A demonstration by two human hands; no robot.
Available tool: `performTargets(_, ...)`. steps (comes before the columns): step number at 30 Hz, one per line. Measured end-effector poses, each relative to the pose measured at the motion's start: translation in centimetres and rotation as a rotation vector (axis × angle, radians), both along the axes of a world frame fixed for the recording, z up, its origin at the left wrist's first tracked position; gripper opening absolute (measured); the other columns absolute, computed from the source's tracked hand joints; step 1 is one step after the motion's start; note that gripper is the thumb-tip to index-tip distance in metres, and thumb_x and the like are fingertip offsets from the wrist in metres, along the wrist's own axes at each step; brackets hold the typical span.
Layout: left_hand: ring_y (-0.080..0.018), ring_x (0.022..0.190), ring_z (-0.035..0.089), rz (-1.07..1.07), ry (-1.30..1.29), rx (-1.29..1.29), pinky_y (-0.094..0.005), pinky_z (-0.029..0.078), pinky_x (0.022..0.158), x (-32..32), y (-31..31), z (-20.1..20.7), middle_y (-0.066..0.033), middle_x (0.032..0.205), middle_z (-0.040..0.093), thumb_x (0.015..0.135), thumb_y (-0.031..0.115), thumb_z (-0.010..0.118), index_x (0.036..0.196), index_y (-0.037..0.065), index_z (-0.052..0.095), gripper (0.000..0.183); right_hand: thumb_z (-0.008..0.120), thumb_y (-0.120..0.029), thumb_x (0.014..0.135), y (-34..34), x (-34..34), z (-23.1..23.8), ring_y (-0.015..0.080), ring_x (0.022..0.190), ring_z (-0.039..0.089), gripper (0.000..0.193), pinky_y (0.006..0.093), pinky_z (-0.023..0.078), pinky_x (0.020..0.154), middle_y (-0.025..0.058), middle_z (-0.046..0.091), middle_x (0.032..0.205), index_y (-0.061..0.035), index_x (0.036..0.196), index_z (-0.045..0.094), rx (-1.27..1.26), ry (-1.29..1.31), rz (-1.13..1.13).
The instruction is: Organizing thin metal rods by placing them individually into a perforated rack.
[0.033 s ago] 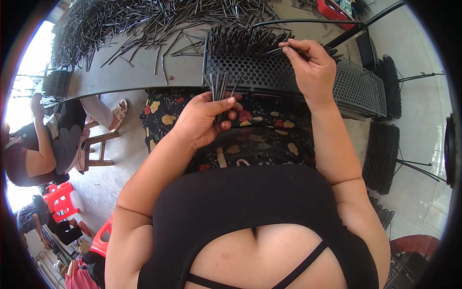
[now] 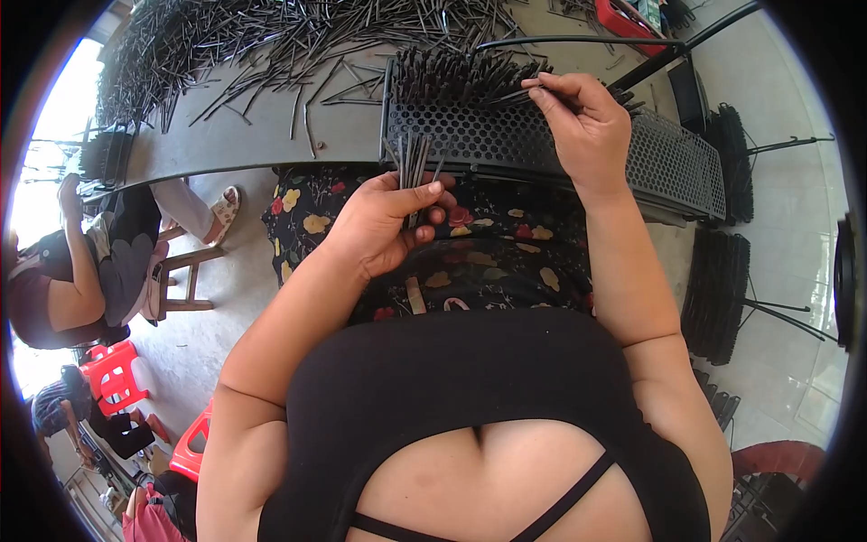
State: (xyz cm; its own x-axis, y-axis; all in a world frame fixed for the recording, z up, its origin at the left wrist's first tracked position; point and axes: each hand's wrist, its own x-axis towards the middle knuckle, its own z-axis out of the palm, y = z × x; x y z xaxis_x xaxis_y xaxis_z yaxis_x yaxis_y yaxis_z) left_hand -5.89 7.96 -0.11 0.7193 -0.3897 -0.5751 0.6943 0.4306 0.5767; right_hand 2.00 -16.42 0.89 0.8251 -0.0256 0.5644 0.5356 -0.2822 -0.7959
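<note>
My left hand (image 2: 397, 212) is closed around a bundle of thin dark rods (image 2: 415, 163), which stand up from between thumb and fingers above my lap. Over the perforated black metal panel (image 2: 506, 134), my right hand (image 2: 587, 122) pinches a slim dark rod (image 2: 539, 88) between thumb and forefinger. Upright dark rods (image 2: 452, 77) crowd the far rows of holes in this panel, while its near rows show bare holes. Where the far end of the pinched rod sits among the upright ones is hard to make out.
A large heap of loose dark rods (image 2: 316, 41) covers the far left of the grey table (image 2: 212, 126). A black bar (image 2: 578, 40) crosses above the panel. At the back right is a red tray (image 2: 623, 25). Bristly black racks (image 2: 718, 298) stand right; a co-worker (image 2: 68, 271) sits left.
A loose rod at the right side of the bundle in my left hand has shifted slightly. Both hands otherwise stay in place.
</note>
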Motion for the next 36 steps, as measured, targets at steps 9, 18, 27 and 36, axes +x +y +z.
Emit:
performTargets(9,-0.0136,0.080,0.061,-0.017,0.028,-0.048,-0.0276,0.054,0.068,0.1,0.0,-0.2,-0.0097,0.097,0.066,0.096,0.007,0.060,0.121,-0.006,0.059,0.028,0.073,0.003,0.085,-0.7,1.0,0.1,0.0121,0.087,0.071,0.011,0.0233,0.056,0.080,0.0068,0.075,0.092,0.0009,0.095,0.070,-0.024,0.030,0.157)
performTargets(18,-0.0143,0.084,0.064,-0.029,-0.003,-0.083,-0.0311,0.059,0.075,0.1,0.5,-0.4,-0.0104,0.100,0.067,0.096,0.005,0.059,0.123,-0.006,0.059,0.029,0.071,0.003,0.086,-1.2,0.9,-0.2,0.0118,0.089,0.070,0.010,0.0234,0.056,0.081,0.0070,0.074,0.091,0.0011,0.096,0.070,-0.006,0.079,0.197)
performTargets(27,-0.0158,0.086,0.066,-0.039,-0.013,-0.077,-0.0348,0.060,0.078,0.0,0.3,-0.1,-0.0101,0.101,0.067,0.096,0.006,0.059,0.123,-0.006,0.059,0.030,0.073,0.002,0.081,-0.8,1.1,0.5,0.0171,0.082,0.071,0.015,0.0258,0.055,0.075,0.0082,0.074,0.089,-0.0018,0.095,0.073,-0.295,-0.034,0.311)
performTargets(36,-0.0110,0.076,0.063,-0.053,-0.061,0.056,-0.0257,0.051,0.056,-0.2,0.3,-0.8,-0.0060,0.096,0.069,0.098,0.014,0.058,0.115,0.003,0.063,0.021,0.076,-0.013,0.081,2.5,2.9,0.4,0.0206,0.095,0.070,0.014,0.0334,0.054,0.081,0.0022,0.074,0.087,-0.0130,0.095,0.076,-0.556,-0.393,0.068)
